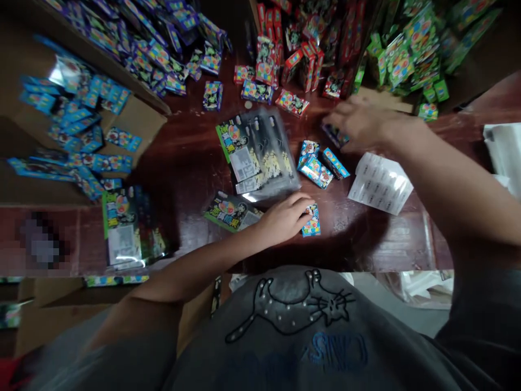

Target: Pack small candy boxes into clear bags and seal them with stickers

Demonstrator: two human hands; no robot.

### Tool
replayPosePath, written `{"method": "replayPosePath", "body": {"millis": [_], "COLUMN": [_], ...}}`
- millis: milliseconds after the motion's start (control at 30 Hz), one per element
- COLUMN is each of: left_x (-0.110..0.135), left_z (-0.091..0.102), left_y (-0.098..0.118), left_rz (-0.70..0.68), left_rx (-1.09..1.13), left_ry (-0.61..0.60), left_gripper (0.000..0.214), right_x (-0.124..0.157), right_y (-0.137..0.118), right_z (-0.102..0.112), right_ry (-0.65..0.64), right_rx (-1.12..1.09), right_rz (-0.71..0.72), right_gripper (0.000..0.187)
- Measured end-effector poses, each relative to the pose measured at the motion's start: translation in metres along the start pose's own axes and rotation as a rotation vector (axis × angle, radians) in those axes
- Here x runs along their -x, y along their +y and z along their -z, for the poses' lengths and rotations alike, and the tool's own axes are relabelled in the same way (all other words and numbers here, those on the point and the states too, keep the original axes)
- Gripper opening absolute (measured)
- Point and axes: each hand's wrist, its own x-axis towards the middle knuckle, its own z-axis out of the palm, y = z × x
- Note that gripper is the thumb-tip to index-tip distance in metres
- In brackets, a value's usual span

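My left hand rests on the dark wooden table, fingers curled onto a small blue packet. Just beyond it lies a stack of clear plastic bags with green printed headers. My right hand reaches out over the table, blurred by motion, its fingers on a small dark-blue packet. Between the hands lie three small blue packets. A sheet of white labels lies under my right forearm.
A cardboard box of blue packets sits at the left. Heaps of purple, red and green packets line the back. A filled bag lies at the near left edge. White plastic bags lie at the right.
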Motion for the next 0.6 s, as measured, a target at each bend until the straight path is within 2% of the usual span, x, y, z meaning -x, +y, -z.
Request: {"method": "replayPosePath", "body": {"millis": [100, 167, 267, 300, 333, 400, 467, 600], "left_x": [0.021, 0.041, 0.065, 0.071, 0.074, 0.081, 0.092, 0.128], "left_z": [0.021, 0.040, 0.055, 0.057, 0.058, 0.061, 0.068, 0.085], "left_y": [-0.002, -0.007, -0.020, -0.025, -0.030, -0.039, -0.049, -0.079], "left_rz": [-0.116, -0.169, -0.188, -0.182, -0.176, -0.181, -0.184, -0.135], "left_rx": [-0.234, -0.299, -0.314, -0.316, -0.318, -0.318, -0.322, -0.329], "left_ry": [0.054, -0.008, -0.133, -0.163, -0.184, -0.210, -0.238, -0.266], "left_gripper": [0.044, 0.056, 0.075, 0.080, 0.084, 0.091, 0.096, 0.090], "right_x": [0.055, 0.099, 0.154, 0.166, 0.176, 0.190, 0.202, 0.231], "right_y": [-0.018, -0.038, -0.075, -0.086, -0.096, -0.107, -0.107, -0.093], "right_z": [0.008, -0.008, -0.062, -0.083, -0.104, -0.136, -0.156, -0.166], "right_ry": [0.228, 0.277, 0.283, 0.320, 0.336, 0.350, 0.343, 0.322], "right_rx": [-0.073, -0.313, -0.641, -0.734, -0.792, -0.760, -0.642, -0.452], "right_rz": [0.024, 0.217, 0.315, 0.317, 0.249, 0.159, 0.095, -0.029], "right_gripper": [0.103, 0.097, 0.087, 0.085, 0.086, 0.088, 0.092, 0.089]}}
